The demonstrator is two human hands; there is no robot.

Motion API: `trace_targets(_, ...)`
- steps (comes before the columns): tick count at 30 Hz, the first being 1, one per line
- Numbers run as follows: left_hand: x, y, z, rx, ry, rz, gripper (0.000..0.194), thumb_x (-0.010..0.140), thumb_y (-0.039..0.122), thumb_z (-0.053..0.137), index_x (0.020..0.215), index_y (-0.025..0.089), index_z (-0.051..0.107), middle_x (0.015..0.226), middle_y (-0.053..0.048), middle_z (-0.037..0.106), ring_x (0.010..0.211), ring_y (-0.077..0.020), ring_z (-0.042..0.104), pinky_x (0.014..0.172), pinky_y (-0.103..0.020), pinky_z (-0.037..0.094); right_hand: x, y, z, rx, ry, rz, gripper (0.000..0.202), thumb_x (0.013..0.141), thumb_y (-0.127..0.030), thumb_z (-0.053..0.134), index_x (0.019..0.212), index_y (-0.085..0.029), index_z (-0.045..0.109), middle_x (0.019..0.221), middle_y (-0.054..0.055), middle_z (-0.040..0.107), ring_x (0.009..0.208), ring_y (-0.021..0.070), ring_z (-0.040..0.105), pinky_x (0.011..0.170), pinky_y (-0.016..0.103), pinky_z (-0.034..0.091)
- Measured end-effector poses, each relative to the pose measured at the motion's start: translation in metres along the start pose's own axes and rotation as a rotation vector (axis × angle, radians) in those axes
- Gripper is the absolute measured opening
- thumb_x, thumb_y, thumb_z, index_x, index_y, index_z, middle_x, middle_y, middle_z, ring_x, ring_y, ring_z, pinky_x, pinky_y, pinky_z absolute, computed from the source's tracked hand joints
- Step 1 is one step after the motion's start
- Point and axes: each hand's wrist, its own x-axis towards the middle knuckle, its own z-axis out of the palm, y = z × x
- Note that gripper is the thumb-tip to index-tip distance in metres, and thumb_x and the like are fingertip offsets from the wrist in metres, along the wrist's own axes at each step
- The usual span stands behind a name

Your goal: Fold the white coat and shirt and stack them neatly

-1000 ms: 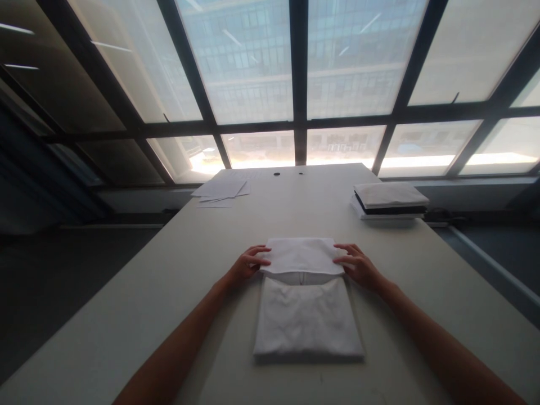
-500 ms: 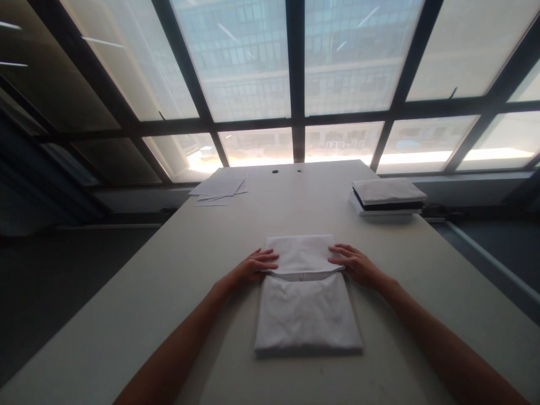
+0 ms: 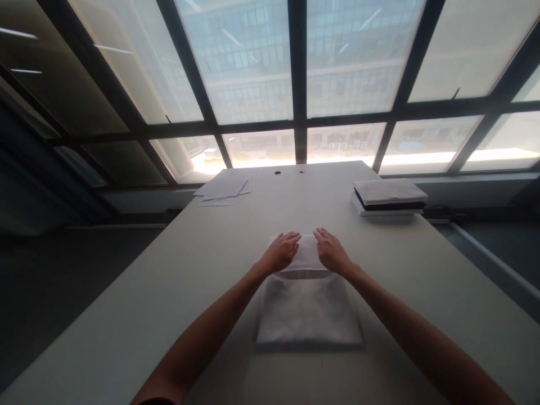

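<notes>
A white folded garment, apparently a T-shirt (image 3: 310, 315), lies flat on the white table in front of me. Its far part is folded over into a band, and a neckline-like opening shows between that band and the nearer panel. Over the left half of the band is my left hand (image 3: 284, 251), palm down with fingers stretched out. My right hand (image 3: 331, 250) mirrors it over the right half, fingers extended. A strip of cloth shows between the two hands. Whether the palms press on the cloth or hover just above it, I cannot tell.
On the table (image 3: 202, 259), a stack of folded cloths (image 3: 388, 194), white with a dark layer, stands at the back right. Loose paper sheets (image 3: 223, 187) lie at the back left. Large windows (image 3: 236, 62) rise beyond the far edge, which has two small holes near it.
Both hands have moved inward from the garment's side edges to the middle of its folded band. The garment stays in about the same place.
</notes>
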Motion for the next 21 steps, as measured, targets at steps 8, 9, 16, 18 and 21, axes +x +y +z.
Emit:
trace_targets(8,0.020,0.002,0.072,0.228,-0.062,-0.010,0.058,0.101,0.028,0.031,0.156,0.013,0.025,0.161,-0.013,0.025,0.150,-0.0268,0.019,0.120,-0.052,0.017,0.007,-0.016,0.038,-0.174,-0.164,0.086,0.055,0.097,-0.018,0.033,0.149,-0.003,0.038,0.156,0.019,0.035,0.147,0.0289,0.025,0.119,0.048,0.017)
trace_targets(9,0.019,0.000,0.074,0.236,-0.052,-0.020,0.056,0.102,0.029,0.026,0.156,0.012,0.025,0.161,-0.013,0.026,0.150,-0.0260,0.019,0.120,-0.052,0.016,0.005,-0.012,0.038,-0.190,-0.155,0.070,0.054,0.098,-0.021,0.032,0.149,-0.004,0.038,0.157,0.019,0.035,0.148,0.0289,0.024,0.119,0.048,0.016)
trace_targets(16,0.021,-0.012,0.070,0.286,-0.046,-0.188,0.061,0.103,0.043,0.020,0.155,0.012,0.029,0.162,-0.012,0.025,0.150,-0.0267,0.020,0.120,-0.050,0.019,0.007,0.007,0.038,-0.223,-0.151,0.150,0.059,0.101,-0.037,0.029,0.153,-0.010,0.034,0.161,0.014,0.027,0.149,0.0261,0.019,0.120,0.049,0.007)
trace_targets(18,0.019,-0.023,0.064,0.296,-0.049,-0.260,0.062,0.103,0.044,0.020,0.155,0.012,0.028,0.162,-0.012,0.024,0.150,-0.0272,0.021,0.120,-0.049,0.019,0.010,0.017,0.038,-0.222,-0.155,0.200,0.061,0.101,-0.040,0.028,0.154,-0.011,0.032,0.162,0.013,0.025,0.150,0.0258,0.017,0.119,0.050,0.007)
trace_targets(21,0.011,-0.043,0.055,0.309,-0.046,-0.349,0.061,0.103,0.043,0.019,0.155,0.012,0.029,0.162,-0.012,0.024,0.150,-0.0265,0.019,0.120,-0.049,0.018,0.012,0.033,0.036,-0.229,-0.148,0.248,0.062,0.101,-0.042,0.028,0.154,-0.012,0.032,0.163,0.012,0.023,0.150,0.0261,0.014,0.119,0.050,0.009)
